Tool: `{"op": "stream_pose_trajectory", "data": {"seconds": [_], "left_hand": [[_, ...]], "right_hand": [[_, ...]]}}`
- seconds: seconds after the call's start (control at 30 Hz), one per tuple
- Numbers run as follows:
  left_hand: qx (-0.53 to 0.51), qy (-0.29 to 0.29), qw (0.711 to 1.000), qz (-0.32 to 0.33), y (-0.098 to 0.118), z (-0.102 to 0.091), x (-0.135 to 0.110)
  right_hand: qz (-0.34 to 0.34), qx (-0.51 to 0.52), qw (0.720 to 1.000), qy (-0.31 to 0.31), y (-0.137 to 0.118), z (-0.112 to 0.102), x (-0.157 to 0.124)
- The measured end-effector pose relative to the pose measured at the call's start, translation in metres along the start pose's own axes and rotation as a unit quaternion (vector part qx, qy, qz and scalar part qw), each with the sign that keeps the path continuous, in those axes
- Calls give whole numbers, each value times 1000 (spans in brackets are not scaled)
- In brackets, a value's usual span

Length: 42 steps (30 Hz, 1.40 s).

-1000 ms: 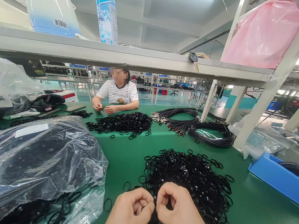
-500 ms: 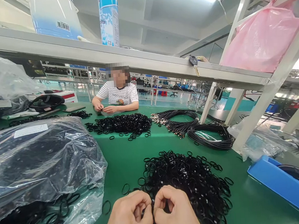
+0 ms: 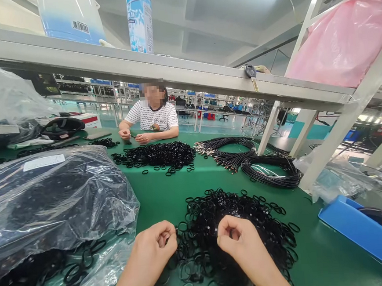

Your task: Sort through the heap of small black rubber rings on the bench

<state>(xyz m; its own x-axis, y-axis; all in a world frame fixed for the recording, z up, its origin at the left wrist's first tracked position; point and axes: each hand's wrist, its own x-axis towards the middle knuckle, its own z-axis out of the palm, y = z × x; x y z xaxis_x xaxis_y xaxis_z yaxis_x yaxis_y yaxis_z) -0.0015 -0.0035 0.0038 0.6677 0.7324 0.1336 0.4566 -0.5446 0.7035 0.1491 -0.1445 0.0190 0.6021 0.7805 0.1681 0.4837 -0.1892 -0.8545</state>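
**Two hands over a pile of black rings**

The left hand is curled up tight. Its thumb and first finger are pinched together, and a tiny dark bit pokes out at the tips. It is too small to tell for sure what it is. The right hand is curled up too, with its fingers pinched shut. What it holds, if anything, cannot be made out. The two hands are apart, with a gap between them.

Both hands hang just over the near pile of black rings. The pile lies on the green table, right in front of the person. Loose rings lie around its edges and under the hands.

To the left sits a big clear bag full of dark stuff. More black rings spill out at the bottom of the bag.

Farther back is a second pile of rings. A co-worker in a striped shirt sits behind it, with both hands on the table. To the right of that pile lie coils of black cable. A blue tray sits at the right edge. A grey shelf runs across above the table, with a blue can standing on it. A pink bag hangs at the top right.
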Motion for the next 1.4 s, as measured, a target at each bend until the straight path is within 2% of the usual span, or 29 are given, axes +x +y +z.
{"op": "stream_pose_trajectory", "data": {"seconds": [0.1, 0.2, 0.27, 0.33, 0.4, 0.53, 0.63, 0.77, 1.03, 1.4], "left_hand": [[10, -31, 999, 36, -1, -2, 0], [7, -87, 993, 77, -1, -4, 0], [15, -93, 992, 84, -1, -5, 0], [21, -78, 993, 87, 0, -5, 0], [14, -55, 994, 97, 0, -4, 1], [-18, -43, 993, 110, -4, -6, 4], [-31, -45, 993, 107, -8, -11, 7], [-30, -42, 995, 81, -9, -17, 9], [-17, -83, 994, 71, -4, -19, 8], [5, -80, 994, 71, -8, -18, 9]], "right_hand": [[-19, -134, 991, 22, 5, -8, 3], [-40, -305, 951, 43, 11, -11, 4], [-73, -345, 935, 48, 11, -10, 2], [-117, -317, 941, 30, 8, -4, -2], [-157, -275, 948, -18, 5, 5, -7], [-189, -279, 937, -97, 4, 20, -16], [-182, -294, 935, -82, 6, 22, -16], [-160, -278, 946, -42, 10, 15, -10], [-156, -248, 956, -21, 8, 2, -7], [-154, -288, 944, -45, 2, 1, -6]]}}
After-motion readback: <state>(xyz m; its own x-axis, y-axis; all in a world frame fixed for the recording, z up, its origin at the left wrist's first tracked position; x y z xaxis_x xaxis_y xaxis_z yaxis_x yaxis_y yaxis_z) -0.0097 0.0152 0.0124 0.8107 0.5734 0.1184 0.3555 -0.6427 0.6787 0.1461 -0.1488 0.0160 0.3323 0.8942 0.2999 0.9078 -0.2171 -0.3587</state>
